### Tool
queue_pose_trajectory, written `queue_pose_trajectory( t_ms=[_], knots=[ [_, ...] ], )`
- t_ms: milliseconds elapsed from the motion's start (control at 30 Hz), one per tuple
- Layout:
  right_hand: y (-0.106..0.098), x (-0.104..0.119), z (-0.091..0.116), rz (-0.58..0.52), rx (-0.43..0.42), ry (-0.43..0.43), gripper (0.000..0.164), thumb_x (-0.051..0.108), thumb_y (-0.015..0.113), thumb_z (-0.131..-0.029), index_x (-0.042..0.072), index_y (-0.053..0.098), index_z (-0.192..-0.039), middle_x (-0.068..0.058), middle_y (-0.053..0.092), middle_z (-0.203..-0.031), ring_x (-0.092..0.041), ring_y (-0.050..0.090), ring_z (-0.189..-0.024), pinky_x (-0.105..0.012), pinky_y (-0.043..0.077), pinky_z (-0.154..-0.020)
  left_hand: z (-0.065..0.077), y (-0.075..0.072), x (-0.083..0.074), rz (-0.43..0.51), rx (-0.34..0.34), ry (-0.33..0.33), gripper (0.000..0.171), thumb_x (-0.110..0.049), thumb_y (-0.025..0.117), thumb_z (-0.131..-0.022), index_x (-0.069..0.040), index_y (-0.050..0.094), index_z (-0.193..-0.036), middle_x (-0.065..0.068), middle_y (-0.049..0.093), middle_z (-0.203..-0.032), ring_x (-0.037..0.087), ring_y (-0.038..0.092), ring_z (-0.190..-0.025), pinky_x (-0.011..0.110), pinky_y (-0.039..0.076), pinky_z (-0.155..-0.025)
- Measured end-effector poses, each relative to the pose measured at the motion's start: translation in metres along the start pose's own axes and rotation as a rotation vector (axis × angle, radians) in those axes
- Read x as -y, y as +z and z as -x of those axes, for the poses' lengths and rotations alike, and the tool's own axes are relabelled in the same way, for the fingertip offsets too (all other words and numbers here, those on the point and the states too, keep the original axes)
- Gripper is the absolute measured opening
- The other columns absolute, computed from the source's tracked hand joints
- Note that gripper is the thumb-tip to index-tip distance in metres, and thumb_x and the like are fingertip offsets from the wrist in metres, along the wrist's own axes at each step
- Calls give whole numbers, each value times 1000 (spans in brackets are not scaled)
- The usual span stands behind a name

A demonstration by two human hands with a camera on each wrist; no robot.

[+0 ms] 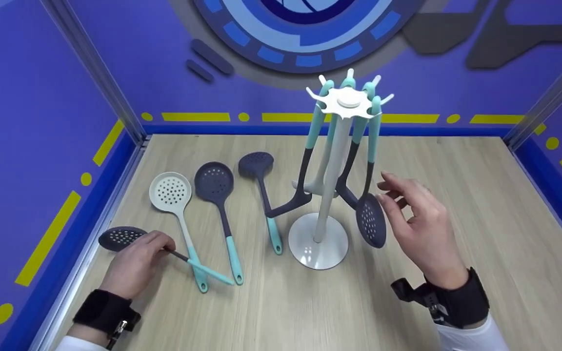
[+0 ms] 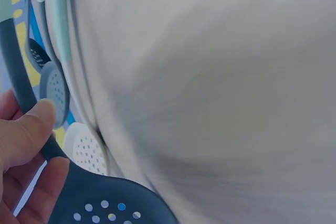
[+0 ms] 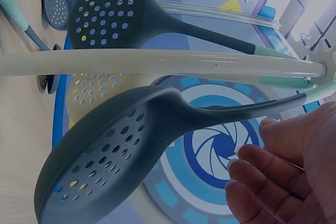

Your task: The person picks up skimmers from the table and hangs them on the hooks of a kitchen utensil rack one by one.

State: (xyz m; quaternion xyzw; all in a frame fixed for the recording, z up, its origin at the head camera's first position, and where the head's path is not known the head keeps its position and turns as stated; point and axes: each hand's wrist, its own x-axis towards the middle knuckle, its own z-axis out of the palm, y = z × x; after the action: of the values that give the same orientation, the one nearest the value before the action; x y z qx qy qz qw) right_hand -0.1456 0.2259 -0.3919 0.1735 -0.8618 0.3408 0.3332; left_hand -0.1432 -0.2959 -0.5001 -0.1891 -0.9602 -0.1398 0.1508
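At the left, my left hand pinches a dark perforated skimmer by its neck, its teal handle pointing right over a white skimmer's handle. In the left wrist view, the thumb and fingers are around the dark neck. My right hand is beside a dark slotted spoon that hangs from a white utensil stand. The right wrist view has the right hand with loosely bent fingers, holding nothing, close to the hanging spoon's shaft. Other teal-handled utensils hang on the stand's hooks.
The white skimmer, a dark skimmer and another dark perforated utensil lie on the wooden table, left of the stand. Blue patterned panels border the table's back and sides.
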Motion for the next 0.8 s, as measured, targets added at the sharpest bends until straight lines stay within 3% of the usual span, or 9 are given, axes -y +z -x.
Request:
queue_pose_trajectory(
  t_ms=[233,500,800],
  knots=[
    [0,0,0,11,2,6,44,1,75,-91,7,67,-133,-6,76,-109,-16,67,-86,-6,46,-79,-8,-6,-18,-25,-88,1,28,-2,82,-84,-21,67,-98,-8,68,-94,10,69,-87,35,59,-71],
    [-1,1,0,9,-2,-1,44,0,75,-90,8,67,-133,-6,76,-108,-17,67,-86,-6,45,-80,-18,-19,-42,29,-207,42,29,3,82,-82,-16,67,-100,-5,66,-94,9,67,-84,32,59,-71],
    [-2,2,0,9,-5,4,45,0,75,-90,8,67,-133,-6,76,-109,-16,66,-85,-5,45,-80,-30,-29,-80,123,-264,41,27,-2,81,-84,-14,66,-104,-3,66,-96,6,67,-86,29,61,-72]
  ],
)
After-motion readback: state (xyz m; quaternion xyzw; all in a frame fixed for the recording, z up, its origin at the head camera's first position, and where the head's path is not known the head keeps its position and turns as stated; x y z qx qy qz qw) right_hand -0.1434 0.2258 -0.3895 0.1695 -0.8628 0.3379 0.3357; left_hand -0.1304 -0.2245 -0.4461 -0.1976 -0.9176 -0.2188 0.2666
